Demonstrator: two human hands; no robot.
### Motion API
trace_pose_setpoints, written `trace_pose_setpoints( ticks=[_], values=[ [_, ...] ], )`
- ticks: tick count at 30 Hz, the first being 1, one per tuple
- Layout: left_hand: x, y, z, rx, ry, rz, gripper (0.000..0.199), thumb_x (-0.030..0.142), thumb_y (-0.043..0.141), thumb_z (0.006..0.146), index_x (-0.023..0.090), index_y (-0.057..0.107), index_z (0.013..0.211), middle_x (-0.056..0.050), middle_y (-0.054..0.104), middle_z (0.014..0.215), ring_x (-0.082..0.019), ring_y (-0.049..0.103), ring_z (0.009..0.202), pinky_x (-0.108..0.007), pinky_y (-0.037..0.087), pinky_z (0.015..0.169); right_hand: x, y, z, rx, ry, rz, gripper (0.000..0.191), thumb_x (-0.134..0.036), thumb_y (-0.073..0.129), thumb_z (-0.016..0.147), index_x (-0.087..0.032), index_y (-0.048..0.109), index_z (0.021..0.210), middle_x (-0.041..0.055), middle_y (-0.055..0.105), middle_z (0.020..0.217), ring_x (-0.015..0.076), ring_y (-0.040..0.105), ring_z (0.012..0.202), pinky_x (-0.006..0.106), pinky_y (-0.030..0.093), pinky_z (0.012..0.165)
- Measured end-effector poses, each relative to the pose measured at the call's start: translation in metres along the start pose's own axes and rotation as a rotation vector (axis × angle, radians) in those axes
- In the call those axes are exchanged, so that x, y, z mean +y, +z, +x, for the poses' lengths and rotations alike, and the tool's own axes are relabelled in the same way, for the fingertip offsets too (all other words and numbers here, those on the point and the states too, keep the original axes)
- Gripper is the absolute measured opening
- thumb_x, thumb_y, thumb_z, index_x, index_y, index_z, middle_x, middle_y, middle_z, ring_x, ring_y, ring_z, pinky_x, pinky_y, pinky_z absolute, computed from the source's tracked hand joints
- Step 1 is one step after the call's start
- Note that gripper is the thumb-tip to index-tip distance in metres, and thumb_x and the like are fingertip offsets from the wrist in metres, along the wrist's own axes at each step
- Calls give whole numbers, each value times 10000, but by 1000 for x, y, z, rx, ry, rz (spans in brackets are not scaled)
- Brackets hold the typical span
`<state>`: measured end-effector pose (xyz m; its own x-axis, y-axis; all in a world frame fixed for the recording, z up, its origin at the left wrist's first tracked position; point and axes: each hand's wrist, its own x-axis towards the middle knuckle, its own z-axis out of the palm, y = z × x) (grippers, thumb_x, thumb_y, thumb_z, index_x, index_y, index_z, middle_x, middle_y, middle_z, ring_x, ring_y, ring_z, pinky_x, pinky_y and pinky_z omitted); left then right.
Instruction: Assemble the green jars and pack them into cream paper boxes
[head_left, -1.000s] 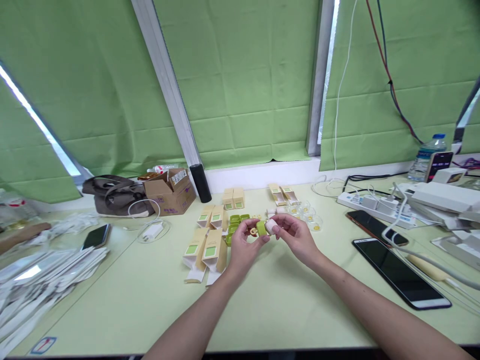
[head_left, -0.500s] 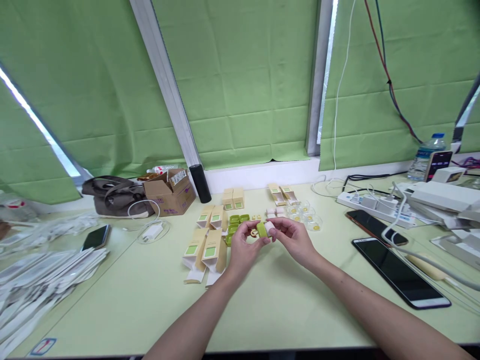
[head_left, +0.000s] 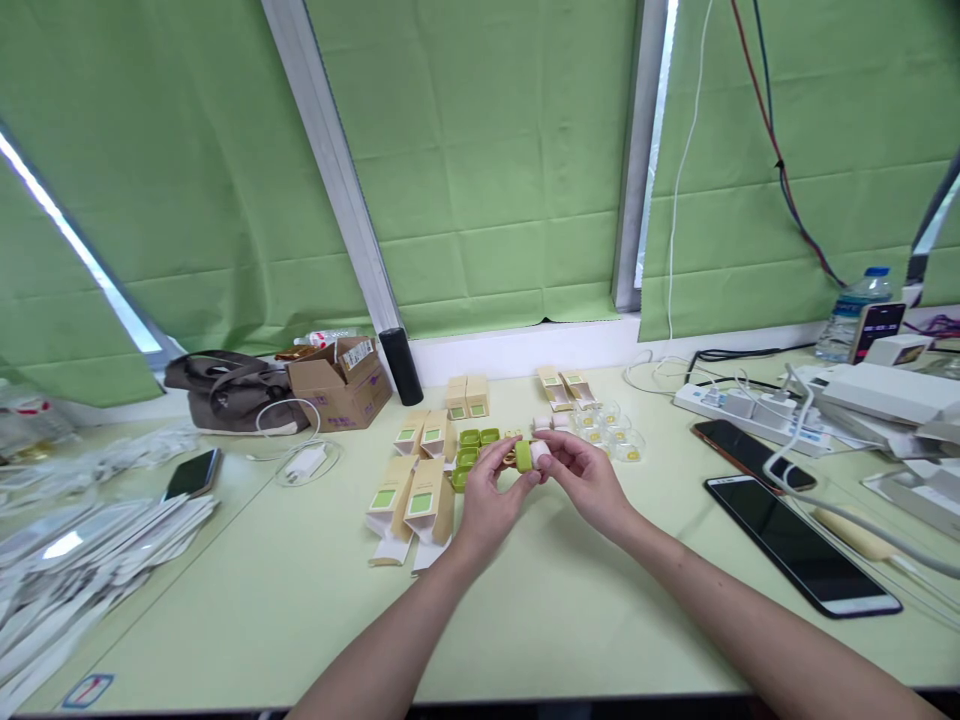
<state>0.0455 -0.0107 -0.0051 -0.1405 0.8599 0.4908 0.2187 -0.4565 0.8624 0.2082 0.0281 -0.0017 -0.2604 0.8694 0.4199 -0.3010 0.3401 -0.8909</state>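
Note:
My left hand [head_left: 490, 497] is closed on a small green plastic case [head_left: 523, 456], held just above the table. Against the case's right side, my right hand [head_left: 587, 481] pinches a small white rounded piece [head_left: 539, 453]. The two pieces touch; whether one sits inside the other I cannot tell. Behind my left hand stand several green square cups [head_left: 469, 438]. White pieces [head_left: 541, 424] and clear plastic domes with yellow centres [head_left: 613, 436] lie beyond my right hand. Open kraft boxes with green labels [head_left: 429, 505] lie left of my left hand.
Phones [head_left: 799, 540], a power strip [head_left: 750, 410] and trailing cables occupy the right side. White flat strips [head_left: 97, 560] are heaped at the left. A grey bag [head_left: 232, 395], a cardboard carton [head_left: 341, 390] and a black cylinder [head_left: 401, 367] stand at the back.
The green case has turned slightly in my fingers, and the white piece sits close against it. Both hands stay in nearly the same place.

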Motion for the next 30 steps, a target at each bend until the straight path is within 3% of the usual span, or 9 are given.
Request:
trace_pose_setpoints(
  ticks=[5, 9, 17, 30],
  values=[
    [0, 3, -4, 16, -13, 64, 631, 355, 843, 829, 259, 624, 1413, -124, 635, 1405, -288, 622, 1267, -442, 506, 1078, 2, 0, 0, 19, 37, -12, 435, -567, 808, 833, -217, 741, 1083, 61, 768, 921, 215, 721, 786, 348, 619, 700],
    [0, 6, -10, 33, -1, 126, 534, 364, 784, 892, 277, 628, 1395, -116, 630, 1411, -289, 608, 1297, -456, 471, 1124, 1, 2, -2, 29, 37, 0, 414, -550, 840, 808, -220, 716, 1026, 40, 755, 866, 205, 724, 737, 350, 627, 699],
    [0, 7, -11, -88, 8, 14, 551, 407, 637, 999, 268, 520, 1520, -140, 472, 1542, -280, 527, 1407, -404, 541, 1093, 4, 5, -4, 5, 26, 42, 373, -502, 840, 833, -214, 672, 999, 22, 741, 842, 184, 721, 719, 355, 655, 701],
    [1, 3, -18, -59, 117, 200, 598, 356, 658, 983, 272, 487, 1549, -150, 488, 1584, -323, 431, 1507, -514, 364, 1236, 6, 7, -10, 41, 40, -53, 398, -544, 818, 845, -219, 642, 993, 11, 710, 838, 180, 704, 742, 307, 604, 675]
  ],
)
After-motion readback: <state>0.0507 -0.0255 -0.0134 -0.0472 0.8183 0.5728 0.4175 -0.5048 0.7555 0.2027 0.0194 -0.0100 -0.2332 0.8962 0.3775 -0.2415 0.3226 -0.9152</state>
